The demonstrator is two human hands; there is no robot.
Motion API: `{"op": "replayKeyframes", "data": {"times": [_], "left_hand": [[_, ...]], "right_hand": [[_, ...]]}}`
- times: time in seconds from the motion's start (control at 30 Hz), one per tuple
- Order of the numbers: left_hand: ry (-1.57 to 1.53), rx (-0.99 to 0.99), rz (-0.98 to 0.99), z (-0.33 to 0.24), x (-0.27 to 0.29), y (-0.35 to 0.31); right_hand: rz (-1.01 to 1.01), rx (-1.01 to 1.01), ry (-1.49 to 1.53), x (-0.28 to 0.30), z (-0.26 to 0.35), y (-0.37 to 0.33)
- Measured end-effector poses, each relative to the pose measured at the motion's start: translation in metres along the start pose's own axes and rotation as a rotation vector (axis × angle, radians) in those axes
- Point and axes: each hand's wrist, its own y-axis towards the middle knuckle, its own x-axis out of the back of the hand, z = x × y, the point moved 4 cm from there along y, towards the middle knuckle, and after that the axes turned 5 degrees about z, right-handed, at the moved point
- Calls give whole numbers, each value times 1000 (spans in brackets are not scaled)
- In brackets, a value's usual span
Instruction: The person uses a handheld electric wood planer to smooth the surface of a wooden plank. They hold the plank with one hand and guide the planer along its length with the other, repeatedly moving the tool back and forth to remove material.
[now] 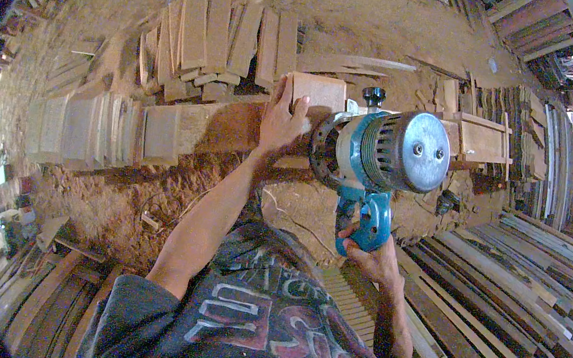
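With the right hand we are gripping the router by its handle; with the left hand, steadying the wooden block just left of it, ideally pressing firmly, clear of the base.

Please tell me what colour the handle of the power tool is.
The handle is teal blue; it shows best in the head view.

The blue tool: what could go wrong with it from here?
The left hand is on the wood, close to the blue tool; a slip might injure it. Only the right hand grips the tool's handle, so it could twist if it catches.
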Motion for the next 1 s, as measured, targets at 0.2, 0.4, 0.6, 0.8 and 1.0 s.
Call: {"op": "replayKeyframes", "data": {"times": [0.2, 0.4, 0.6, 0.8, 1.0], "left_hand": [[165, -17, -13, 1, 0, 3], [171, -83, -72, -16, 9, -9], [135, -86, -68, -23, 11, -16], [265, -36, -53, -24, 10, -10], [301, -3, -22, -23, 11, -8]], "right_hand": [[-9, 139, 74, 3, 15, 12], [-3, 95, 32, 7, 18, 28], [6, 123, -36, 17, 29, 55], [-34, 139, -52, 25, 39, 89], [-89, 317, -132, 30, 62, 113]]}}
